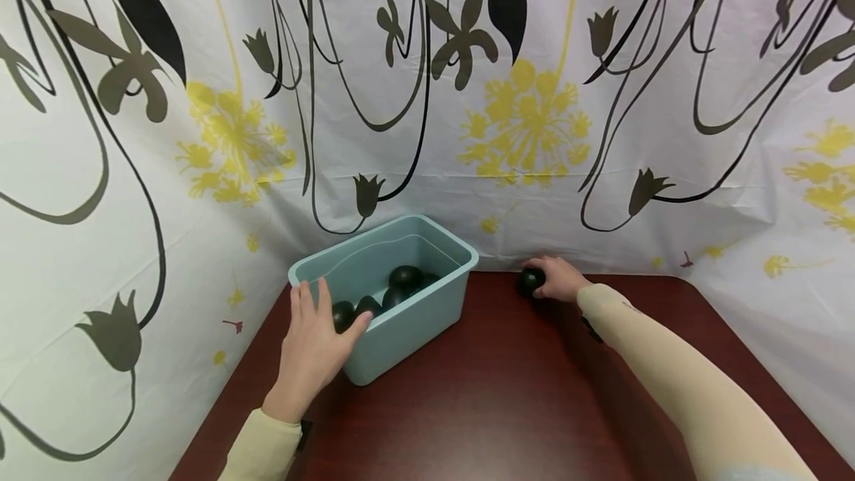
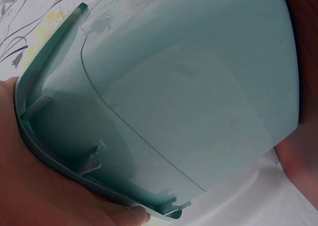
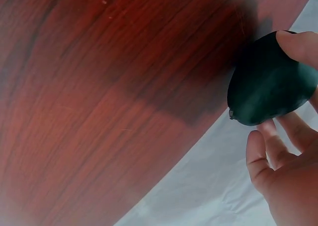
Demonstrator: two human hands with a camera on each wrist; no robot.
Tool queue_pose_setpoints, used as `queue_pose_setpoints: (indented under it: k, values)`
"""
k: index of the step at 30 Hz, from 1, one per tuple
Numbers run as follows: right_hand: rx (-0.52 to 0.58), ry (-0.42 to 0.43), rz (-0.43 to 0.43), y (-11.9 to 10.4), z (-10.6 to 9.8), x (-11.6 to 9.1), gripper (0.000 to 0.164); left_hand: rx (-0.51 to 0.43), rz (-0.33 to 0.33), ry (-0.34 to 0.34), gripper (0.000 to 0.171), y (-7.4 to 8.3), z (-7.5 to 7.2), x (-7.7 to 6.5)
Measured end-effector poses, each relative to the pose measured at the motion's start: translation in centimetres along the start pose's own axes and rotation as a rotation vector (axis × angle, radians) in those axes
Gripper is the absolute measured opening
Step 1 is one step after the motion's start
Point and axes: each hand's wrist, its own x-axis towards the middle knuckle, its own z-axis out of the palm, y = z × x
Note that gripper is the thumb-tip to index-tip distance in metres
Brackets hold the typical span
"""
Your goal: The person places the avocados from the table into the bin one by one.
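Observation:
A dark green avocado is in my right hand, near the table's back edge. The right wrist view shows the avocado between thumb and fingers, its small stem nub exposed. My left hand rests at the near left corner of a light blue plastic bin, fingers spread and straight over the rim. Several more dark avocados lie inside the bin, some partly hidden by its front wall and my left thumb. In the left wrist view the bin's outer wall fills most of the picture.
The bin stands at the back left of a dark red-brown wooden table. A white cloth with yellow, grey and black flower prints hangs behind the table and along both sides, close against its back edge.

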Motion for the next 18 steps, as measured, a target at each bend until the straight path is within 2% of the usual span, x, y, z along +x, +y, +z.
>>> queue_pose_setpoints:
  k: [9, 18]
  values:
    - [0.004, 0.005, 0.015, 0.0, -0.3, -0.5, 0.072, 0.0, -0.007, -0.011, 0.115, 0.0, -0.1, 0.2]
    - [0.07, 0.027, 0.015, -0.1, 0.2, -1.4, 0.071, -0.004, -0.004, -0.004, 0.114, -0.1, 0.1, 0.0]
